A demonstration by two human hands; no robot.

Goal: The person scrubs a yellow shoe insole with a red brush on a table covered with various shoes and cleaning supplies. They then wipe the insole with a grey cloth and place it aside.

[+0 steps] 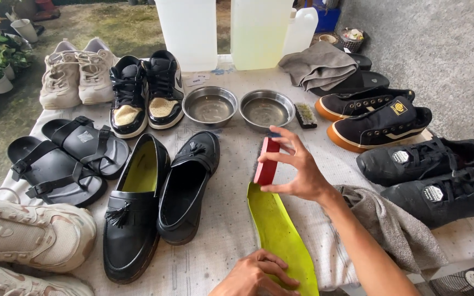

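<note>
Your right hand (297,170) is gripping a red brush (266,161) between thumb and fingertips, holding it on end at the far tip of the yellow-green insole (278,233). Your left hand (256,274) is pressing down with curled fingers on the near part of that insole, which is lying lengthwise on the dotted cloth (215,241) at near centre, just right of the black tasselled loafers (160,203). For clean strokes, you are best keeping the left hand firm so the insole is not sliding, and laying the bristles flat rather than working on an edge. Just beyond the brush, two steel bowls (237,107) are sitting side by side; each seems to be holding a shallow film of liquid, though this is hard to tell. A second brush (305,115) is lying just right of them. Farther off, translucent jugs (223,30) are standing, the right one holding a pale yellowish liquid. A grey rag (396,227) is lying under your right forearm, with black sneakers (418,164) to the right.
</note>
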